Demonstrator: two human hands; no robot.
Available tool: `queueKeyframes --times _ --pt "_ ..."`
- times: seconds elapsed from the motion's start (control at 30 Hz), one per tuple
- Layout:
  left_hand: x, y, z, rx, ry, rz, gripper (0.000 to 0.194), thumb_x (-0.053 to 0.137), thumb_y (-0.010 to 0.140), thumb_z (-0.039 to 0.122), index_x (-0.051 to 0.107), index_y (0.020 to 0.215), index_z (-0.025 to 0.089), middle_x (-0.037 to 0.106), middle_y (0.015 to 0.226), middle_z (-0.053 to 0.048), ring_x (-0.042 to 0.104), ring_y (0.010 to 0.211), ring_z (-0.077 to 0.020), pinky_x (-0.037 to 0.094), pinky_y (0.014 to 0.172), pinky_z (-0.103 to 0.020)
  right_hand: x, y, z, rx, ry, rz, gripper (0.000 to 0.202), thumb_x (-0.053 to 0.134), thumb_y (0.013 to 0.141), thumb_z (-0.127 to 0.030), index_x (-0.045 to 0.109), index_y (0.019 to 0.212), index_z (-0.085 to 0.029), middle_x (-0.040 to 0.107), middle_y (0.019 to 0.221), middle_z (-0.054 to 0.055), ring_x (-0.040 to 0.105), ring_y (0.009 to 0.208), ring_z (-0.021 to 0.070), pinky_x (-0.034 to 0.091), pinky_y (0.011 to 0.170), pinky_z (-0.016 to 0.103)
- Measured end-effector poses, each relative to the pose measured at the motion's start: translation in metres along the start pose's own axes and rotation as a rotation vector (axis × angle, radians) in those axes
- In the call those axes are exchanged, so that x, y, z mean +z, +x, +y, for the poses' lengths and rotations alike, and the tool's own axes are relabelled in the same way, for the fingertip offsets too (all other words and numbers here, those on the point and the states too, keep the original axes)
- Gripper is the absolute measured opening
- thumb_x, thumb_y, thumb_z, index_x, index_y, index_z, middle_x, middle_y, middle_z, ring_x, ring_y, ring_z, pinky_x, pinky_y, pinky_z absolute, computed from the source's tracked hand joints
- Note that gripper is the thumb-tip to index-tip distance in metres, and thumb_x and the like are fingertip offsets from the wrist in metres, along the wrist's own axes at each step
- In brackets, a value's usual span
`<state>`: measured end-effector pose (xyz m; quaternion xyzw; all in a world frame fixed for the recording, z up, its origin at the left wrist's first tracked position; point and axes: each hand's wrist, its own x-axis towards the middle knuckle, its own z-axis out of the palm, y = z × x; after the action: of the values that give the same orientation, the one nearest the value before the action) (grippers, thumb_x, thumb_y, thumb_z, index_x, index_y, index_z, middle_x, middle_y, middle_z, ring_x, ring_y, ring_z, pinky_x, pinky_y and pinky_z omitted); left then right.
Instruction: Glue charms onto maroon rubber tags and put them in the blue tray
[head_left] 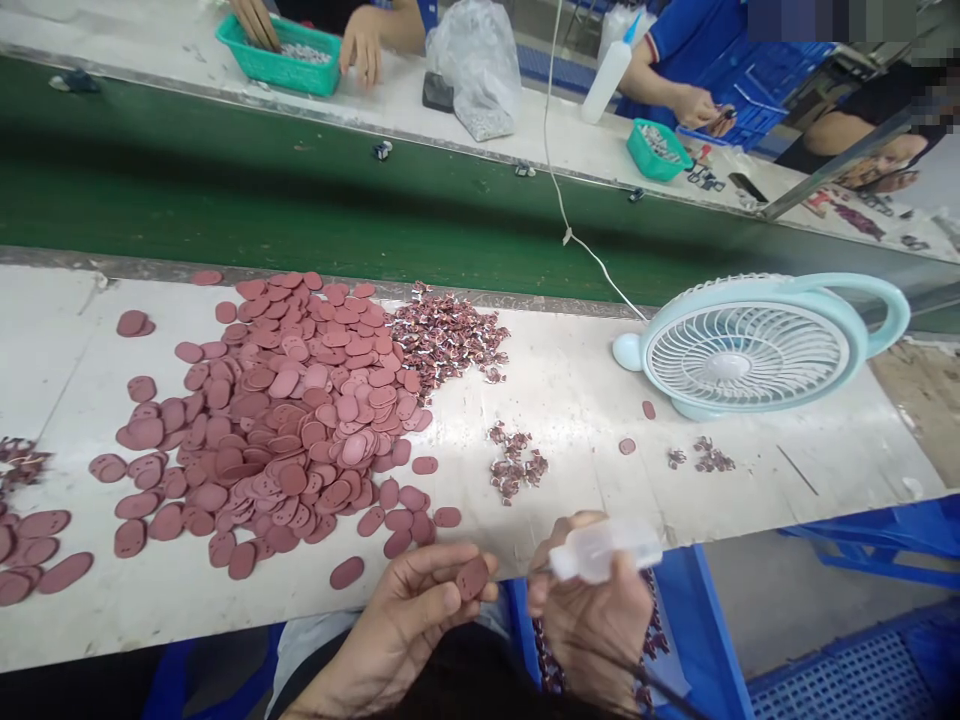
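White table [600, 400] has a pile of red ovals [292, 410]. My left hand [405, 620] pinches one red oval piece [472, 577]; my right hand [592, 620] grips a little clear bottle [604, 548].

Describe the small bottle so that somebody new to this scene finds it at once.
Start at the pale blue fan on the white table, then come down to the near edge. There the right hand holds a small bottle. It is the only clear plastic thing among reddish-brown pieces.

The left hand [409, 615] is held palm-up with fingers curled and thumb pinched in; the right hand [592, 610] is closed, knuckles turned outward.
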<state>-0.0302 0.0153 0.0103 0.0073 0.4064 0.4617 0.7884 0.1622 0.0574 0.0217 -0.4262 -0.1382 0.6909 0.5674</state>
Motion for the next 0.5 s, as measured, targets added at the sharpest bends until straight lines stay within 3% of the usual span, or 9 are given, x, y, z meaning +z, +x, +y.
queueKeyframes --times 0.07,0.17,0.23,0.3,0.33,0.4,0.47,0.5 --pt "0.0 0.0 0.002 0.004 -0.001 -0.016 0.034 0.099 0.067 0.034 0.088 0.098 0.026 0.088 0.11 -0.01 0.083 0.092 -0.0205 0.064 0.079 -0.019 -0.015 0.019 -0.014 0.089 0.258 -0.032 0.031 0.066 0.095 -0.049 0.062 0.111 -0.022 0.066 0.074 -0.004 0.067 0.051 0.0117 0.057 0.038 0.019" --pt "-0.002 0.001 0.005 0.011 -0.003 -0.005 0.034 0.099 0.067 0.032 0.088 0.099 0.026 0.088 0.112 -0.01 0.083 0.095 -0.0215 0.065 0.081 -0.019 -0.052 0.056 -0.033 0.364 0.682 -0.284 0.023 0.063 0.098 -0.021 0.054 0.119 -0.021 0.057 0.076 -0.007 0.07 0.064 0.0067 0.059 0.052 0.009" --pt "-0.005 0.001 0.007 0.011 -0.005 0.027 0.036 0.1 0.065 0.032 0.088 0.099 0.026 0.088 0.111 -0.01 0.083 0.095 -0.0223 0.065 0.081 -0.02 -0.074 0.071 -0.04 0.423 0.743 -0.379 0.031 0.068 0.091 -0.01 0.054 0.115 -0.024 0.049 0.072 -0.01 0.069 0.061 0.0061 0.055 0.048 0.006" --pt "-0.01 0.001 0.009 0.015 -0.002 0.066 0.039 0.101 0.063 0.032 0.088 0.099 0.025 0.088 0.11 -0.01 0.083 0.093 -0.0229 0.066 0.079 -0.02 -0.083 0.07 -0.042 0.41 0.751 -0.398 0.035 0.074 0.087 -0.012 0.056 0.114 -0.025 0.049 0.072 -0.01 0.066 0.058 0.0059 0.051 0.042 0.005" --pt "-0.013 0.001 0.01 0.022 0.003 0.084 0.04 0.101 0.063 0.032 0.088 0.1 0.025 0.088 0.111 -0.01 0.083 0.093 -0.023 0.066 0.079 -0.02 -0.082 0.064 -0.04 0.361 0.71 -0.374 0.033 0.076 0.088 -0.019 0.058 0.115 -0.025 0.051 0.073 -0.009 0.063 0.055 0.005 0.048 0.04 0.005" --pt "-0.02 0.001 0.012 0.045 0.014 0.112 0.04 0.1 0.063 0.033 0.088 0.1 0.025 0.088 0.111 -0.009 0.083 0.093 -0.0231 0.066 0.078 -0.02 -0.072 0.048 -0.033 0.167 0.36 -0.291 0.024 0.073 0.093 -0.037 0.065 0.112 -0.024 0.051 0.069 -0.009 0.05 0.043 0.003 0.04 0.032 0.005" --pt "-0.024 0.0 0.013 0.066 0.032 0.134 0.039 0.1 0.064 0.033 0.088 0.101 0.026 0.088 0.112 -0.008 0.083 0.094 -0.0229 0.067 0.078 -0.019 -0.057 0.034 -0.022 -0.052 -0.148 -0.188 0.016 0.07 0.095 -0.037 0.073 0.103 -0.024 0.051 0.063 -0.008 0.041 0.038 0.0033 0.037 0.03 0.009" --pt "-0.024 0.0 0.014 0.069 0.042 0.146 0.039 0.1 0.064 0.033 0.088 0.101 0.026 0.088 0.112 -0.008 0.083 0.094 -0.0227 0.067 0.079 -0.019 -0.048 0.032 -0.017 -0.153 -0.425 -0.167 0.011 0.07 0.095 -0.031 0.076 0.101 -0.025 0.056 0.065 -0.006 0.045 0.041 0.0047 0.042 0.034 0.011"
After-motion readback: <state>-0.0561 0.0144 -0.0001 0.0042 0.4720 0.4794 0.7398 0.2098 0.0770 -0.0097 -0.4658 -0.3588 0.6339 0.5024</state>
